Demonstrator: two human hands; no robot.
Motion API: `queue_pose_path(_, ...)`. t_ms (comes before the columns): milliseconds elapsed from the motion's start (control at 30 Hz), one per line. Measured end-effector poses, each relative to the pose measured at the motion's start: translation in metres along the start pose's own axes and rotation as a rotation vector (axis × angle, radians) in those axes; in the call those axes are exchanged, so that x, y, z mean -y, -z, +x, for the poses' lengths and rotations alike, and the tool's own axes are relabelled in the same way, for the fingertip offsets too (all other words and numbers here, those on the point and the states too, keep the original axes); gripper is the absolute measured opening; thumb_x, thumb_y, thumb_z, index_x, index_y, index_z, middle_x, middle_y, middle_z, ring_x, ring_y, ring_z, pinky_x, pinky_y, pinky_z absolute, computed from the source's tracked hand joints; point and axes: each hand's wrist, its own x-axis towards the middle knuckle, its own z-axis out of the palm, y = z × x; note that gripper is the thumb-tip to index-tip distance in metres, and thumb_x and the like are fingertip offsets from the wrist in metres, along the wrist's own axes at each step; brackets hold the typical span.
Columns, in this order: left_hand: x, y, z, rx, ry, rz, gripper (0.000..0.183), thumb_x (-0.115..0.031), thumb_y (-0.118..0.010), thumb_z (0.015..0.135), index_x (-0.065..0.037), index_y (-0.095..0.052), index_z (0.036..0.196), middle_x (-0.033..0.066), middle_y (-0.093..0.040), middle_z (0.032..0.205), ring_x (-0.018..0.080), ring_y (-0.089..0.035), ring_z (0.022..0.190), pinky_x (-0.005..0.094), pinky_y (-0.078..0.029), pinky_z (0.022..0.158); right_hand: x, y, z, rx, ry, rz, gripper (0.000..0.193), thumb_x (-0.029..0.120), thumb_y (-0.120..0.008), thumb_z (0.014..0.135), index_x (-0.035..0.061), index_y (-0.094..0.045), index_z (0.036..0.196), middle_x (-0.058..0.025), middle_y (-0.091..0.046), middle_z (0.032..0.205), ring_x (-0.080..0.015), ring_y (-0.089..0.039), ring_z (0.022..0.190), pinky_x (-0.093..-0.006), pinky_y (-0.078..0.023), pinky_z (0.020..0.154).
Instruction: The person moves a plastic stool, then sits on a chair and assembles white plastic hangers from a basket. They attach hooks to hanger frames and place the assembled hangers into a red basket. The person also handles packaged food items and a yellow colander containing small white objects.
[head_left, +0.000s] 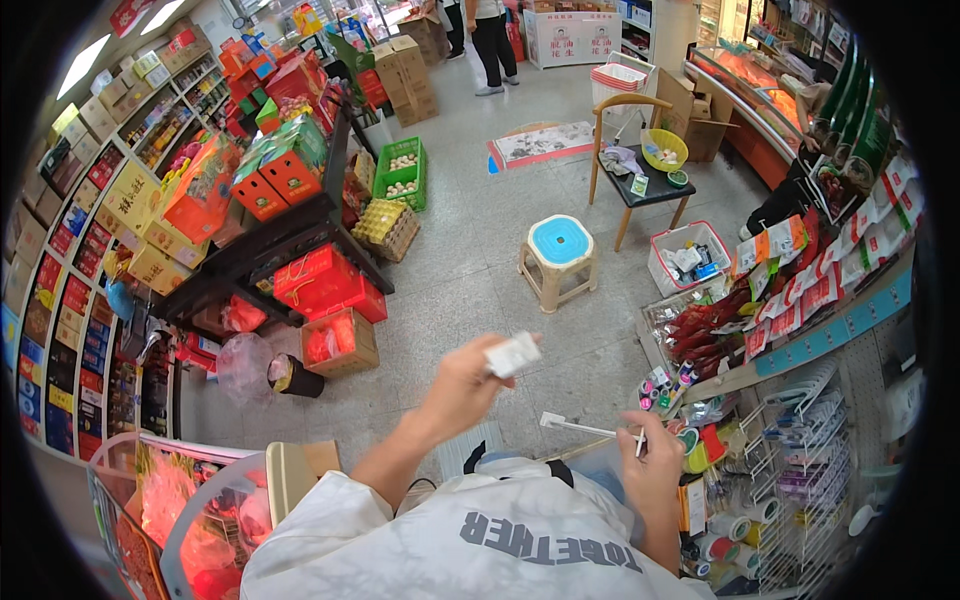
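Note:
My left hand is raised in front of me, its fingers closed on a small white packet with faint grey marks. What the packet contains I cannot make out. To the right, my right hand pinches a thin white display hook, which points left and ends in a small pale plate. Close to the right hand stands a rack of white wire hooks hung with small packaged goods. Several small coloured bottles stand just above that hand.
A stool with a blue seat stands ahead on the floor. Beyond it, a chair bears a yellow basket. A white basket of goods sits at right. Red boxes, egg trays and stocked shelves line the left.

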Motion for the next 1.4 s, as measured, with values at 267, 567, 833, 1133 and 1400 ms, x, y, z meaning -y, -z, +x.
queue_pose_path(267,0.024,-0.049,0.076,0.336,-0.113,0.069,0.054,-0.011,-0.075,0.085,-0.012,-0.058,0.136,0.0108,-0.065,0.111,0.0293,-0.066,0.099,0.0386,-0.054,0.083,0.006,0.004,0.086,-0.027,0.098,0.099,0.019,0.004,-0.075,0.081,0.0013,-0.067,0.098,-0.0098,-0.063,0.065,-0.0169,-0.058,0.049,-0.0296,-0.044,0.049)
queue_pose_path(567,0.044,-0.053,0.174,0.237,-0.084,0.123,0.023,0.0,-0.07,0.08,-0.003,-0.062,0.102,0.0145,-0.064,0.096,0.0367,-0.061,0.094,0.0429,-0.05,0.077,-0.011,-0.004,0.216,0.137,0.116,0.382,0.021,0.003,-0.076,0.082,-0.0004,-0.068,0.101,-0.0095,-0.066,0.072,-0.0125,-0.062,0.055,-0.0262,-0.048,0.049)
queue_pose_path(833,0.063,-0.018,0.241,0.085,-0.161,0.189,0.028,0.007,-0.068,0.075,-0.004,-0.065,0.1,0.0133,-0.064,0.093,0.0348,-0.064,0.089,0.0403,-0.052,0.075,-0.012,-0.005,0.323,0.364,0.2,0.524,0.062,0.003,-0.081,0.074,0.0015,-0.057,0.131,-0.0174,-0.051,0.133,-0.0229,-0.061,0.111,-0.034,-0.06,0.079)
queue_pose_path(1133,0.08,0.039,0.371,0.121,-0.172,-0.29,0.009,0.008,-0.074,0.078,0.004,-0.07,0.085,0.0106,-0.07,0.079,0.0204,-0.066,0.071,0.0314,-0.051,0.062,-0.062,-0.094,0.408,0.546,0.228,0.481,0.072,0.028,-0.077,0.082,0.0048,-0.046,0.142,-0.0201,-0.049,0.14,-0.0359,-0.052,0.126,-0.042,-0.044,0.104)
queue_pose_path(1400,0.13,0.007,0.494,0.122,0.068,-0.861,0.02,-0.022,-0.073,0.09,-0.005,-0.063,0.088,0.0032,-0.057,0.071,0.011,-0.05,0.06,0.0239,-0.037,0.052,-0.089,-0.141,0.465,0.201,-0.133,0.59,0.05,0.009,-0.077,0.081,0.0021,-0.057,0.126,-0.0161,-0.07,0.102,-0.0263,-0.071,0.088,-0.0365,-0.056,0.081)
